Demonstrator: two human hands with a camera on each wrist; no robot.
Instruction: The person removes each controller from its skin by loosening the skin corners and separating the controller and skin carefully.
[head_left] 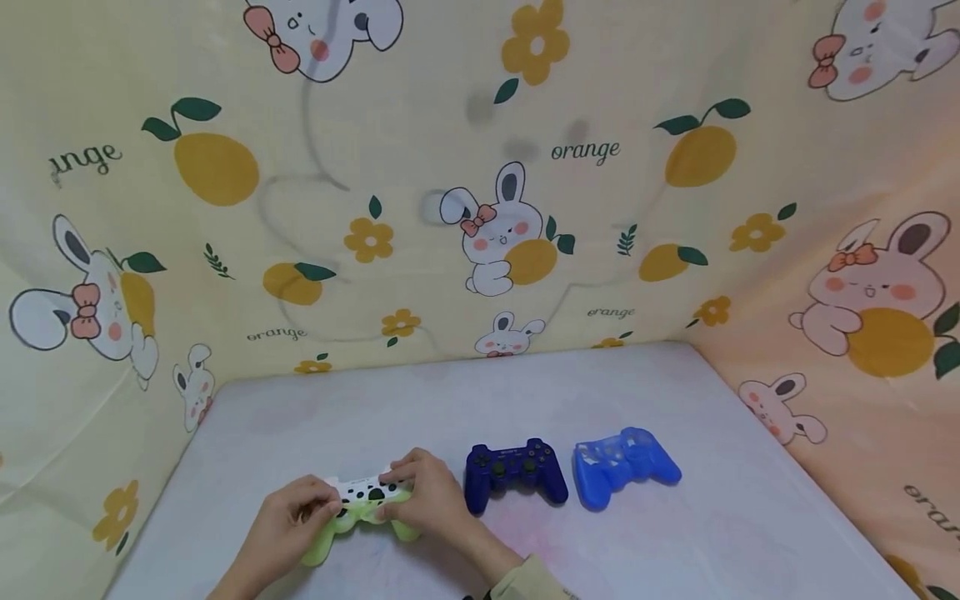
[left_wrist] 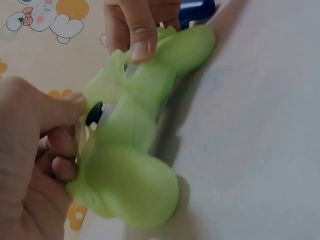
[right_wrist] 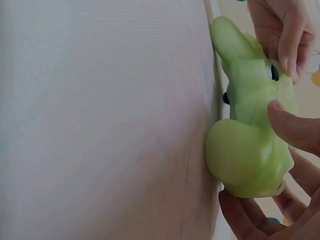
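A white game controller with black spots [head_left: 363, 489] sits partly inside a light green silicone cover [head_left: 321, 546], at the lower left of the head view. My left hand [head_left: 288, 521] pinches the edge of the cover [left_wrist: 130, 187] at the controller's left side, thumb against the fingers. On the other side my right hand [head_left: 435, 502] grips the covered controller, its thumb on the green cover [right_wrist: 245, 155] and its fingers around the far side. Green material wraps both handles, while the spotted face shows in the head view. The hands hide parts of both ends.
To the right of my hands lies a dark blue game controller [head_left: 516, 477] on the white table surface [head_left: 585, 558]. Beside it is a bright blue silicone cover [head_left: 622, 467]. A printed fabric curtain [head_left: 420, 158] encloses the back and sides of the table.
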